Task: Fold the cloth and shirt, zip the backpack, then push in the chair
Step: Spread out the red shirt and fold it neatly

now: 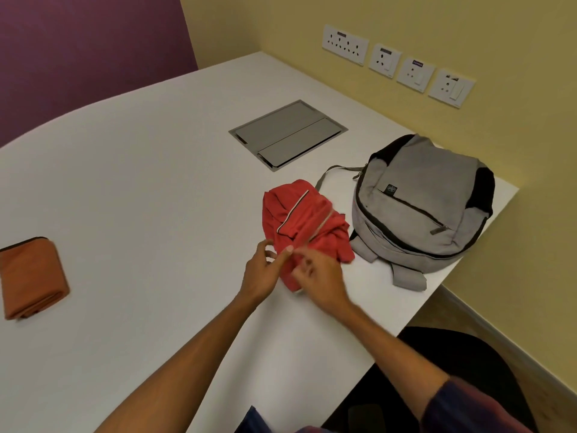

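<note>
While both forearms reach forward, left hand (265,273) and right hand (315,276) pinch the red shirt (307,226).

Mid-frame, both hands, left hand (261,274) and right hand (315,278), hold the bunched red shirt (304,226) on the white bench (150,170), beside the grey backpack (420,207).

The shirt (307,223) is red with white trim; the folded cloth (31,276) is orange. The backpack (421,207) is grey with black panels. The table (140,182) is white, the walls (468,32) yellow and purple.
</note>
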Motion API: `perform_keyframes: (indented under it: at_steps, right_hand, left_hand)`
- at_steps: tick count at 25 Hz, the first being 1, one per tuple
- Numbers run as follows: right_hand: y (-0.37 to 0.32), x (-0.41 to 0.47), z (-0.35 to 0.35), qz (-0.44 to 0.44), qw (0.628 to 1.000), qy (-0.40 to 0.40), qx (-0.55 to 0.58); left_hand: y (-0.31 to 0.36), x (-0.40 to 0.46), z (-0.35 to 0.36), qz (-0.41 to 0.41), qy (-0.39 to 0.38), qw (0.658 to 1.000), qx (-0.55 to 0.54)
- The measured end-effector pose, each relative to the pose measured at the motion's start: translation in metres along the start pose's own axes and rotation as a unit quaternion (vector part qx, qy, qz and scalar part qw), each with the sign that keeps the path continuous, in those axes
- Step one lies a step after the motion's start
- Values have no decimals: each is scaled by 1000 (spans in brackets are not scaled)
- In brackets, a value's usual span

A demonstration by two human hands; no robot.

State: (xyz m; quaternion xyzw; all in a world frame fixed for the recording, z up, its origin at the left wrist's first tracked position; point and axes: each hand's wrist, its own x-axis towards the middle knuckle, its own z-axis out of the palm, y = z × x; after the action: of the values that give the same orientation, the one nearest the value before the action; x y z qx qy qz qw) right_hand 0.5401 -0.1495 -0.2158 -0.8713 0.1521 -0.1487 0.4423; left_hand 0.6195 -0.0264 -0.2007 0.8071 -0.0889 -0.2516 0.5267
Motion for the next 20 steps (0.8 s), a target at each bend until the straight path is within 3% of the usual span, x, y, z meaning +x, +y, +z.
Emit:
perform_keyframes:
  at_steps: [1, 3, 6, 7, 11, 13, 15, 18, 20]
  right_hand:
    - [-12, -18, 15, -76, 996, -48, -24]
    - [-23, -53, 39, -159, 972, -153, -83]
    - [-21, -84, 55, -152, 945, -254, -140]
    - [-19, -87, 55, -141, 949, -241, -143]
    - [-12, -78, 47, -48, 985, -63, -154]
    - [-25, -69, 51, 31, 981, -97, -162]
    - [-44, -67, 64, 50, 978, -143, -141]
    - [-64, -57, 76, 30, 997, -31, -60]
    - [-80, -44, 68, 49, 997, 53, 11]
  left_hand:
    - [-1, 5, -3, -43, -27, 998, -39]
    - [-11, 12, -9, -95, -67, 993, 6]
    - [-40, 5, -15, -141, -33, 988, 55]
    - [-48, -2, -19, -150, -9, 989, 6]
    - [-56, -27, -42, -142, 47, 975, -166]
    - [-46, -37, -53, -137, 49, 962, -231]
    - [-28, -45, -63, -120, 15, 952, -280]
    - [0, -51, -86, -82, 8, 961, -266]
    - [0, -48, -106, -35, 99, 973, -208]
